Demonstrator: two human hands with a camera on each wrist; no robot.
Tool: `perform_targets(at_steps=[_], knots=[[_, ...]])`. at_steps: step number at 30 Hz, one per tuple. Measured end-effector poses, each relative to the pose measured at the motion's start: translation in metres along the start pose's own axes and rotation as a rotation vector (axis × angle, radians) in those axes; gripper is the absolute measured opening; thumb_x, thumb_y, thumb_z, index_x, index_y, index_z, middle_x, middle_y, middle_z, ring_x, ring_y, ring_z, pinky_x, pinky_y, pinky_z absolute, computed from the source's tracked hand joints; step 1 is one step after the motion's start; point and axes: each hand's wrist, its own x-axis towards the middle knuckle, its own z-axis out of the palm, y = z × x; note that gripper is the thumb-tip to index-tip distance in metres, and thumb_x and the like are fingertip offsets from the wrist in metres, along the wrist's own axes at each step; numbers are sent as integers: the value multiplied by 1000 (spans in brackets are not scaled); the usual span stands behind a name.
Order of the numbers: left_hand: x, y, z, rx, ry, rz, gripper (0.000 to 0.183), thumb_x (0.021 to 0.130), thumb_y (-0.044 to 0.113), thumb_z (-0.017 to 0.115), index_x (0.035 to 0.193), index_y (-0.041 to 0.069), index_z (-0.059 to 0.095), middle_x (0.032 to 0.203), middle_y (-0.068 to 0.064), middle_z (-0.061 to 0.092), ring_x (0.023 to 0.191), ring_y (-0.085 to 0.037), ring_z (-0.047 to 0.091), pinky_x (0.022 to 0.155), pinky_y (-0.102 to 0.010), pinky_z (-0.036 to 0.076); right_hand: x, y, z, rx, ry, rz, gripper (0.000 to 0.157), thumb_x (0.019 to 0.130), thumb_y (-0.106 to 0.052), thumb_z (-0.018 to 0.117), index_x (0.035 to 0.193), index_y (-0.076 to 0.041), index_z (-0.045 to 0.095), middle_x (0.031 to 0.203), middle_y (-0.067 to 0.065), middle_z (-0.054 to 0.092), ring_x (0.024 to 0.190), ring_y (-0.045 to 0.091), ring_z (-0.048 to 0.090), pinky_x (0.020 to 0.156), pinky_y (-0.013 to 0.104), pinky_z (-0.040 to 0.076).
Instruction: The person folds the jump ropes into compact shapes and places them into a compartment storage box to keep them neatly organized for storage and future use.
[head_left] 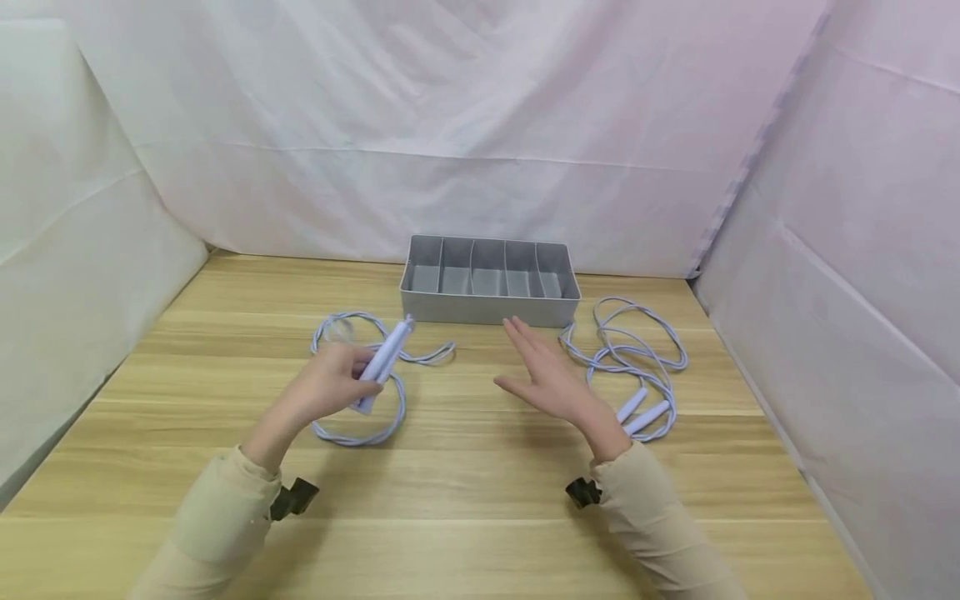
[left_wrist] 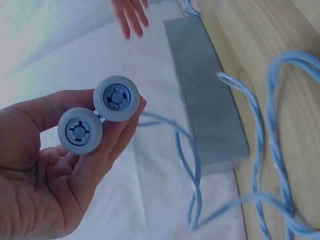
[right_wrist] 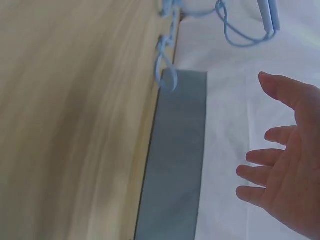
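Observation:
In the head view my left hand (head_left: 335,382) grips the two pale blue handles of a jump rope (head_left: 387,354) side by side, raised above the table. The left wrist view shows the round ends of both handles (left_wrist: 117,98) between thumb and fingers. Part of this rope's cord (head_left: 401,408) lies looped on the wood below. My right hand (head_left: 546,375) hovers with fingers extended and holds nothing. Near it, on the right, a second pale blue jump rope (head_left: 637,346) lies in loose loops, its two handles (head_left: 647,417) partly behind my right wrist.
A grey box (head_left: 491,310) with several compartments stands at the back of the wooden table (head_left: 450,517), just beyond both hands. White cloth (head_left: 480,200) hangs behind it and along the left and right sides.

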Motion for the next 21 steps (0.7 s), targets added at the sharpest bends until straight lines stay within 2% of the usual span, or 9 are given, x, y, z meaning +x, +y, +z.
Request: perform_targets(at_steps=[4, 9, 13, 15, 17, 19, 21], knots=[[-5, 14, 2, -158, -81, 41, 32, 81, 0, 60, 110, -14, 55, 95, -22, 65, 80, -24, 65, 65, -30, 56, 17, -22, -3, 174, -5, -37, 72, 91, -33, 54, 146, -10, 12, 151, 7, 11, 137, 23, 14, 110, 43, 20], [-7, 23, 3, -288, -146, 54, 37, 83, 5, 62, 116, -9, 53, 97, -17, 67, 84, -21, 65, 67, -32, 56, 33, -41, 0, 429, 5, -69, 64, 94, -26, 50, 146, -15, 15, 150, 3, 18, 136, 17, 17, 110, 40, 21], [-9, 24, 3, -392, -177, 54, 40, 83, 6, 62, 119, -9, 52, 99, -15, 67, 89, -20, 65, 69, -33, 55, 42, -50, 7, 721, 12, -87, 55, 96, -17, 44, 144, -8, 19, 146, 12, 28, 133, 24, 26, 107, 42, 27], [-9, 23, 3, -458, -187, 37, 42, 84, 7, 62, 120, -10, 50, 101, -14, 67, 92, -20, 64, 71, -33, 55, 45, -55, 12, 876, 22, -78, 48, 96, -12, 43, 141, -1, 26, 137, 18, 40, 127, 31, 36, 104, 44, 32], [-9, 20, 3, -522, -198, 17, 44, 84, 8, 62, 122, -10, 48, 103, -13, 66, 94, -20, 63, 74, -33, 54, 47, -59, 16, 1025, 34, -40, 41, 96, -10, 42, 135, 3, 35, 122, 18, 54, 118, 32, 46, 100, 43, 38], [-9, 15, 3, -580, -207, -3, 47, 85, 10, 61, 125, -10, 45, 106, -13, 65, 96, -21, 62, 76, -33, 53, 50, -64, 20, 1127, 57, 15, 34, 96, -11, 43, 126, 5, 44, 102, 12, 64, 107, 27, 56, 98, 39, 41], [-8, 8, 4, -647, -219, -25, 51, 86, 9, 60, 129, -9, 40, 111, -14, 63, 99, -20, 62, 80, -32, 52, 52, -67, 23, 1220, 76, 70, 26, 96, -11, 42, 116, 5, 49, 84, 3, 64, 94, 19, 61, 93, 34, 45]])
